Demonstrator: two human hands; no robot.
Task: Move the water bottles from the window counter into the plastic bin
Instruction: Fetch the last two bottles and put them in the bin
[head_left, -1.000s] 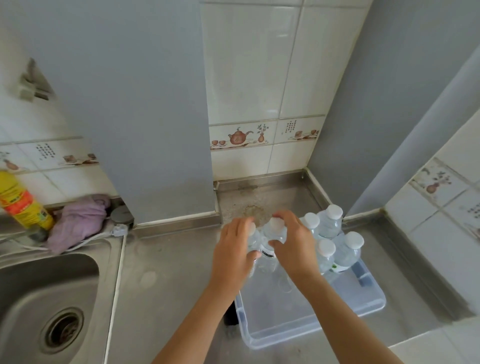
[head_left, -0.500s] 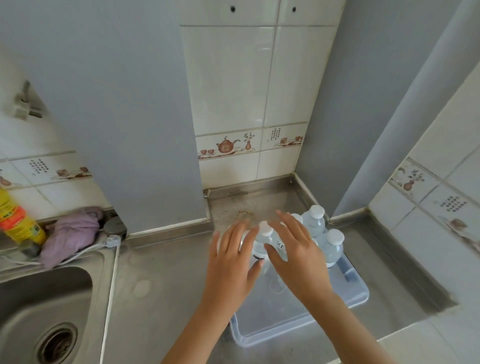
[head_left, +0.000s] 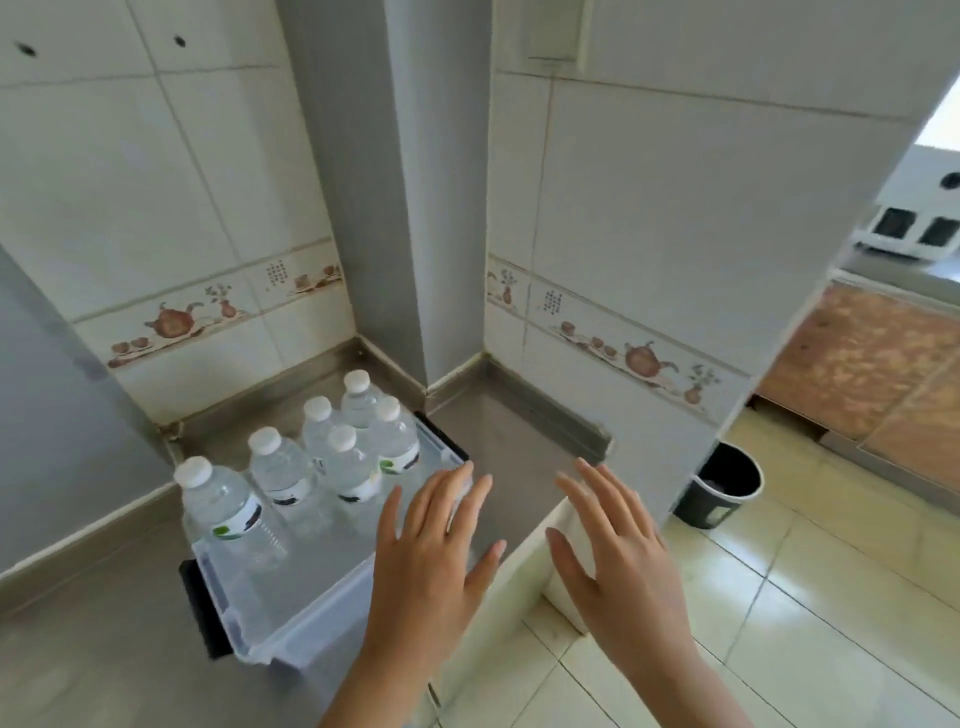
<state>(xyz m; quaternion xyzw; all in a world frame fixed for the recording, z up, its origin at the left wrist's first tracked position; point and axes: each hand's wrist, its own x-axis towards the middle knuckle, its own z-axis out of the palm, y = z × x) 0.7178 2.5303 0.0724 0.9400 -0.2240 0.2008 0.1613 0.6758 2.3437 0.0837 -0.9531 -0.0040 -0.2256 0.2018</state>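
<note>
Several clear water bottles with white caps stand upright in the clear plastic bin (head_left: 291, 618) on the steel counter. The nearest bottle (head_left: 223, 506) is at the bin's left corner, another (head_left: 280, 470) sits behind it, and a cluster of bottles (head_left: 363, 436) fills the far end. My left hand (head_left: 431, 556) hovers over the bin's right edge, fingers spread, holding nothing. My right hand (head_left: 618, 551) is open too, past the counter's edge to the right of the bin.
The steel counter (head_left: 498, 467) ends in a tiled corner with a grey column (head_left: 415, 208). A black waste bin (head_left: 719, 491) stands on the tiled floor at right. A wooden panel (head_left: 872, 364) and a white appliance (head_left: 914, 218) lie beyond the wall.
Both hands let go of the two bottles, which stand in the bin, and drew back to the right. The view swung right; the sink is out of sight.
</note>
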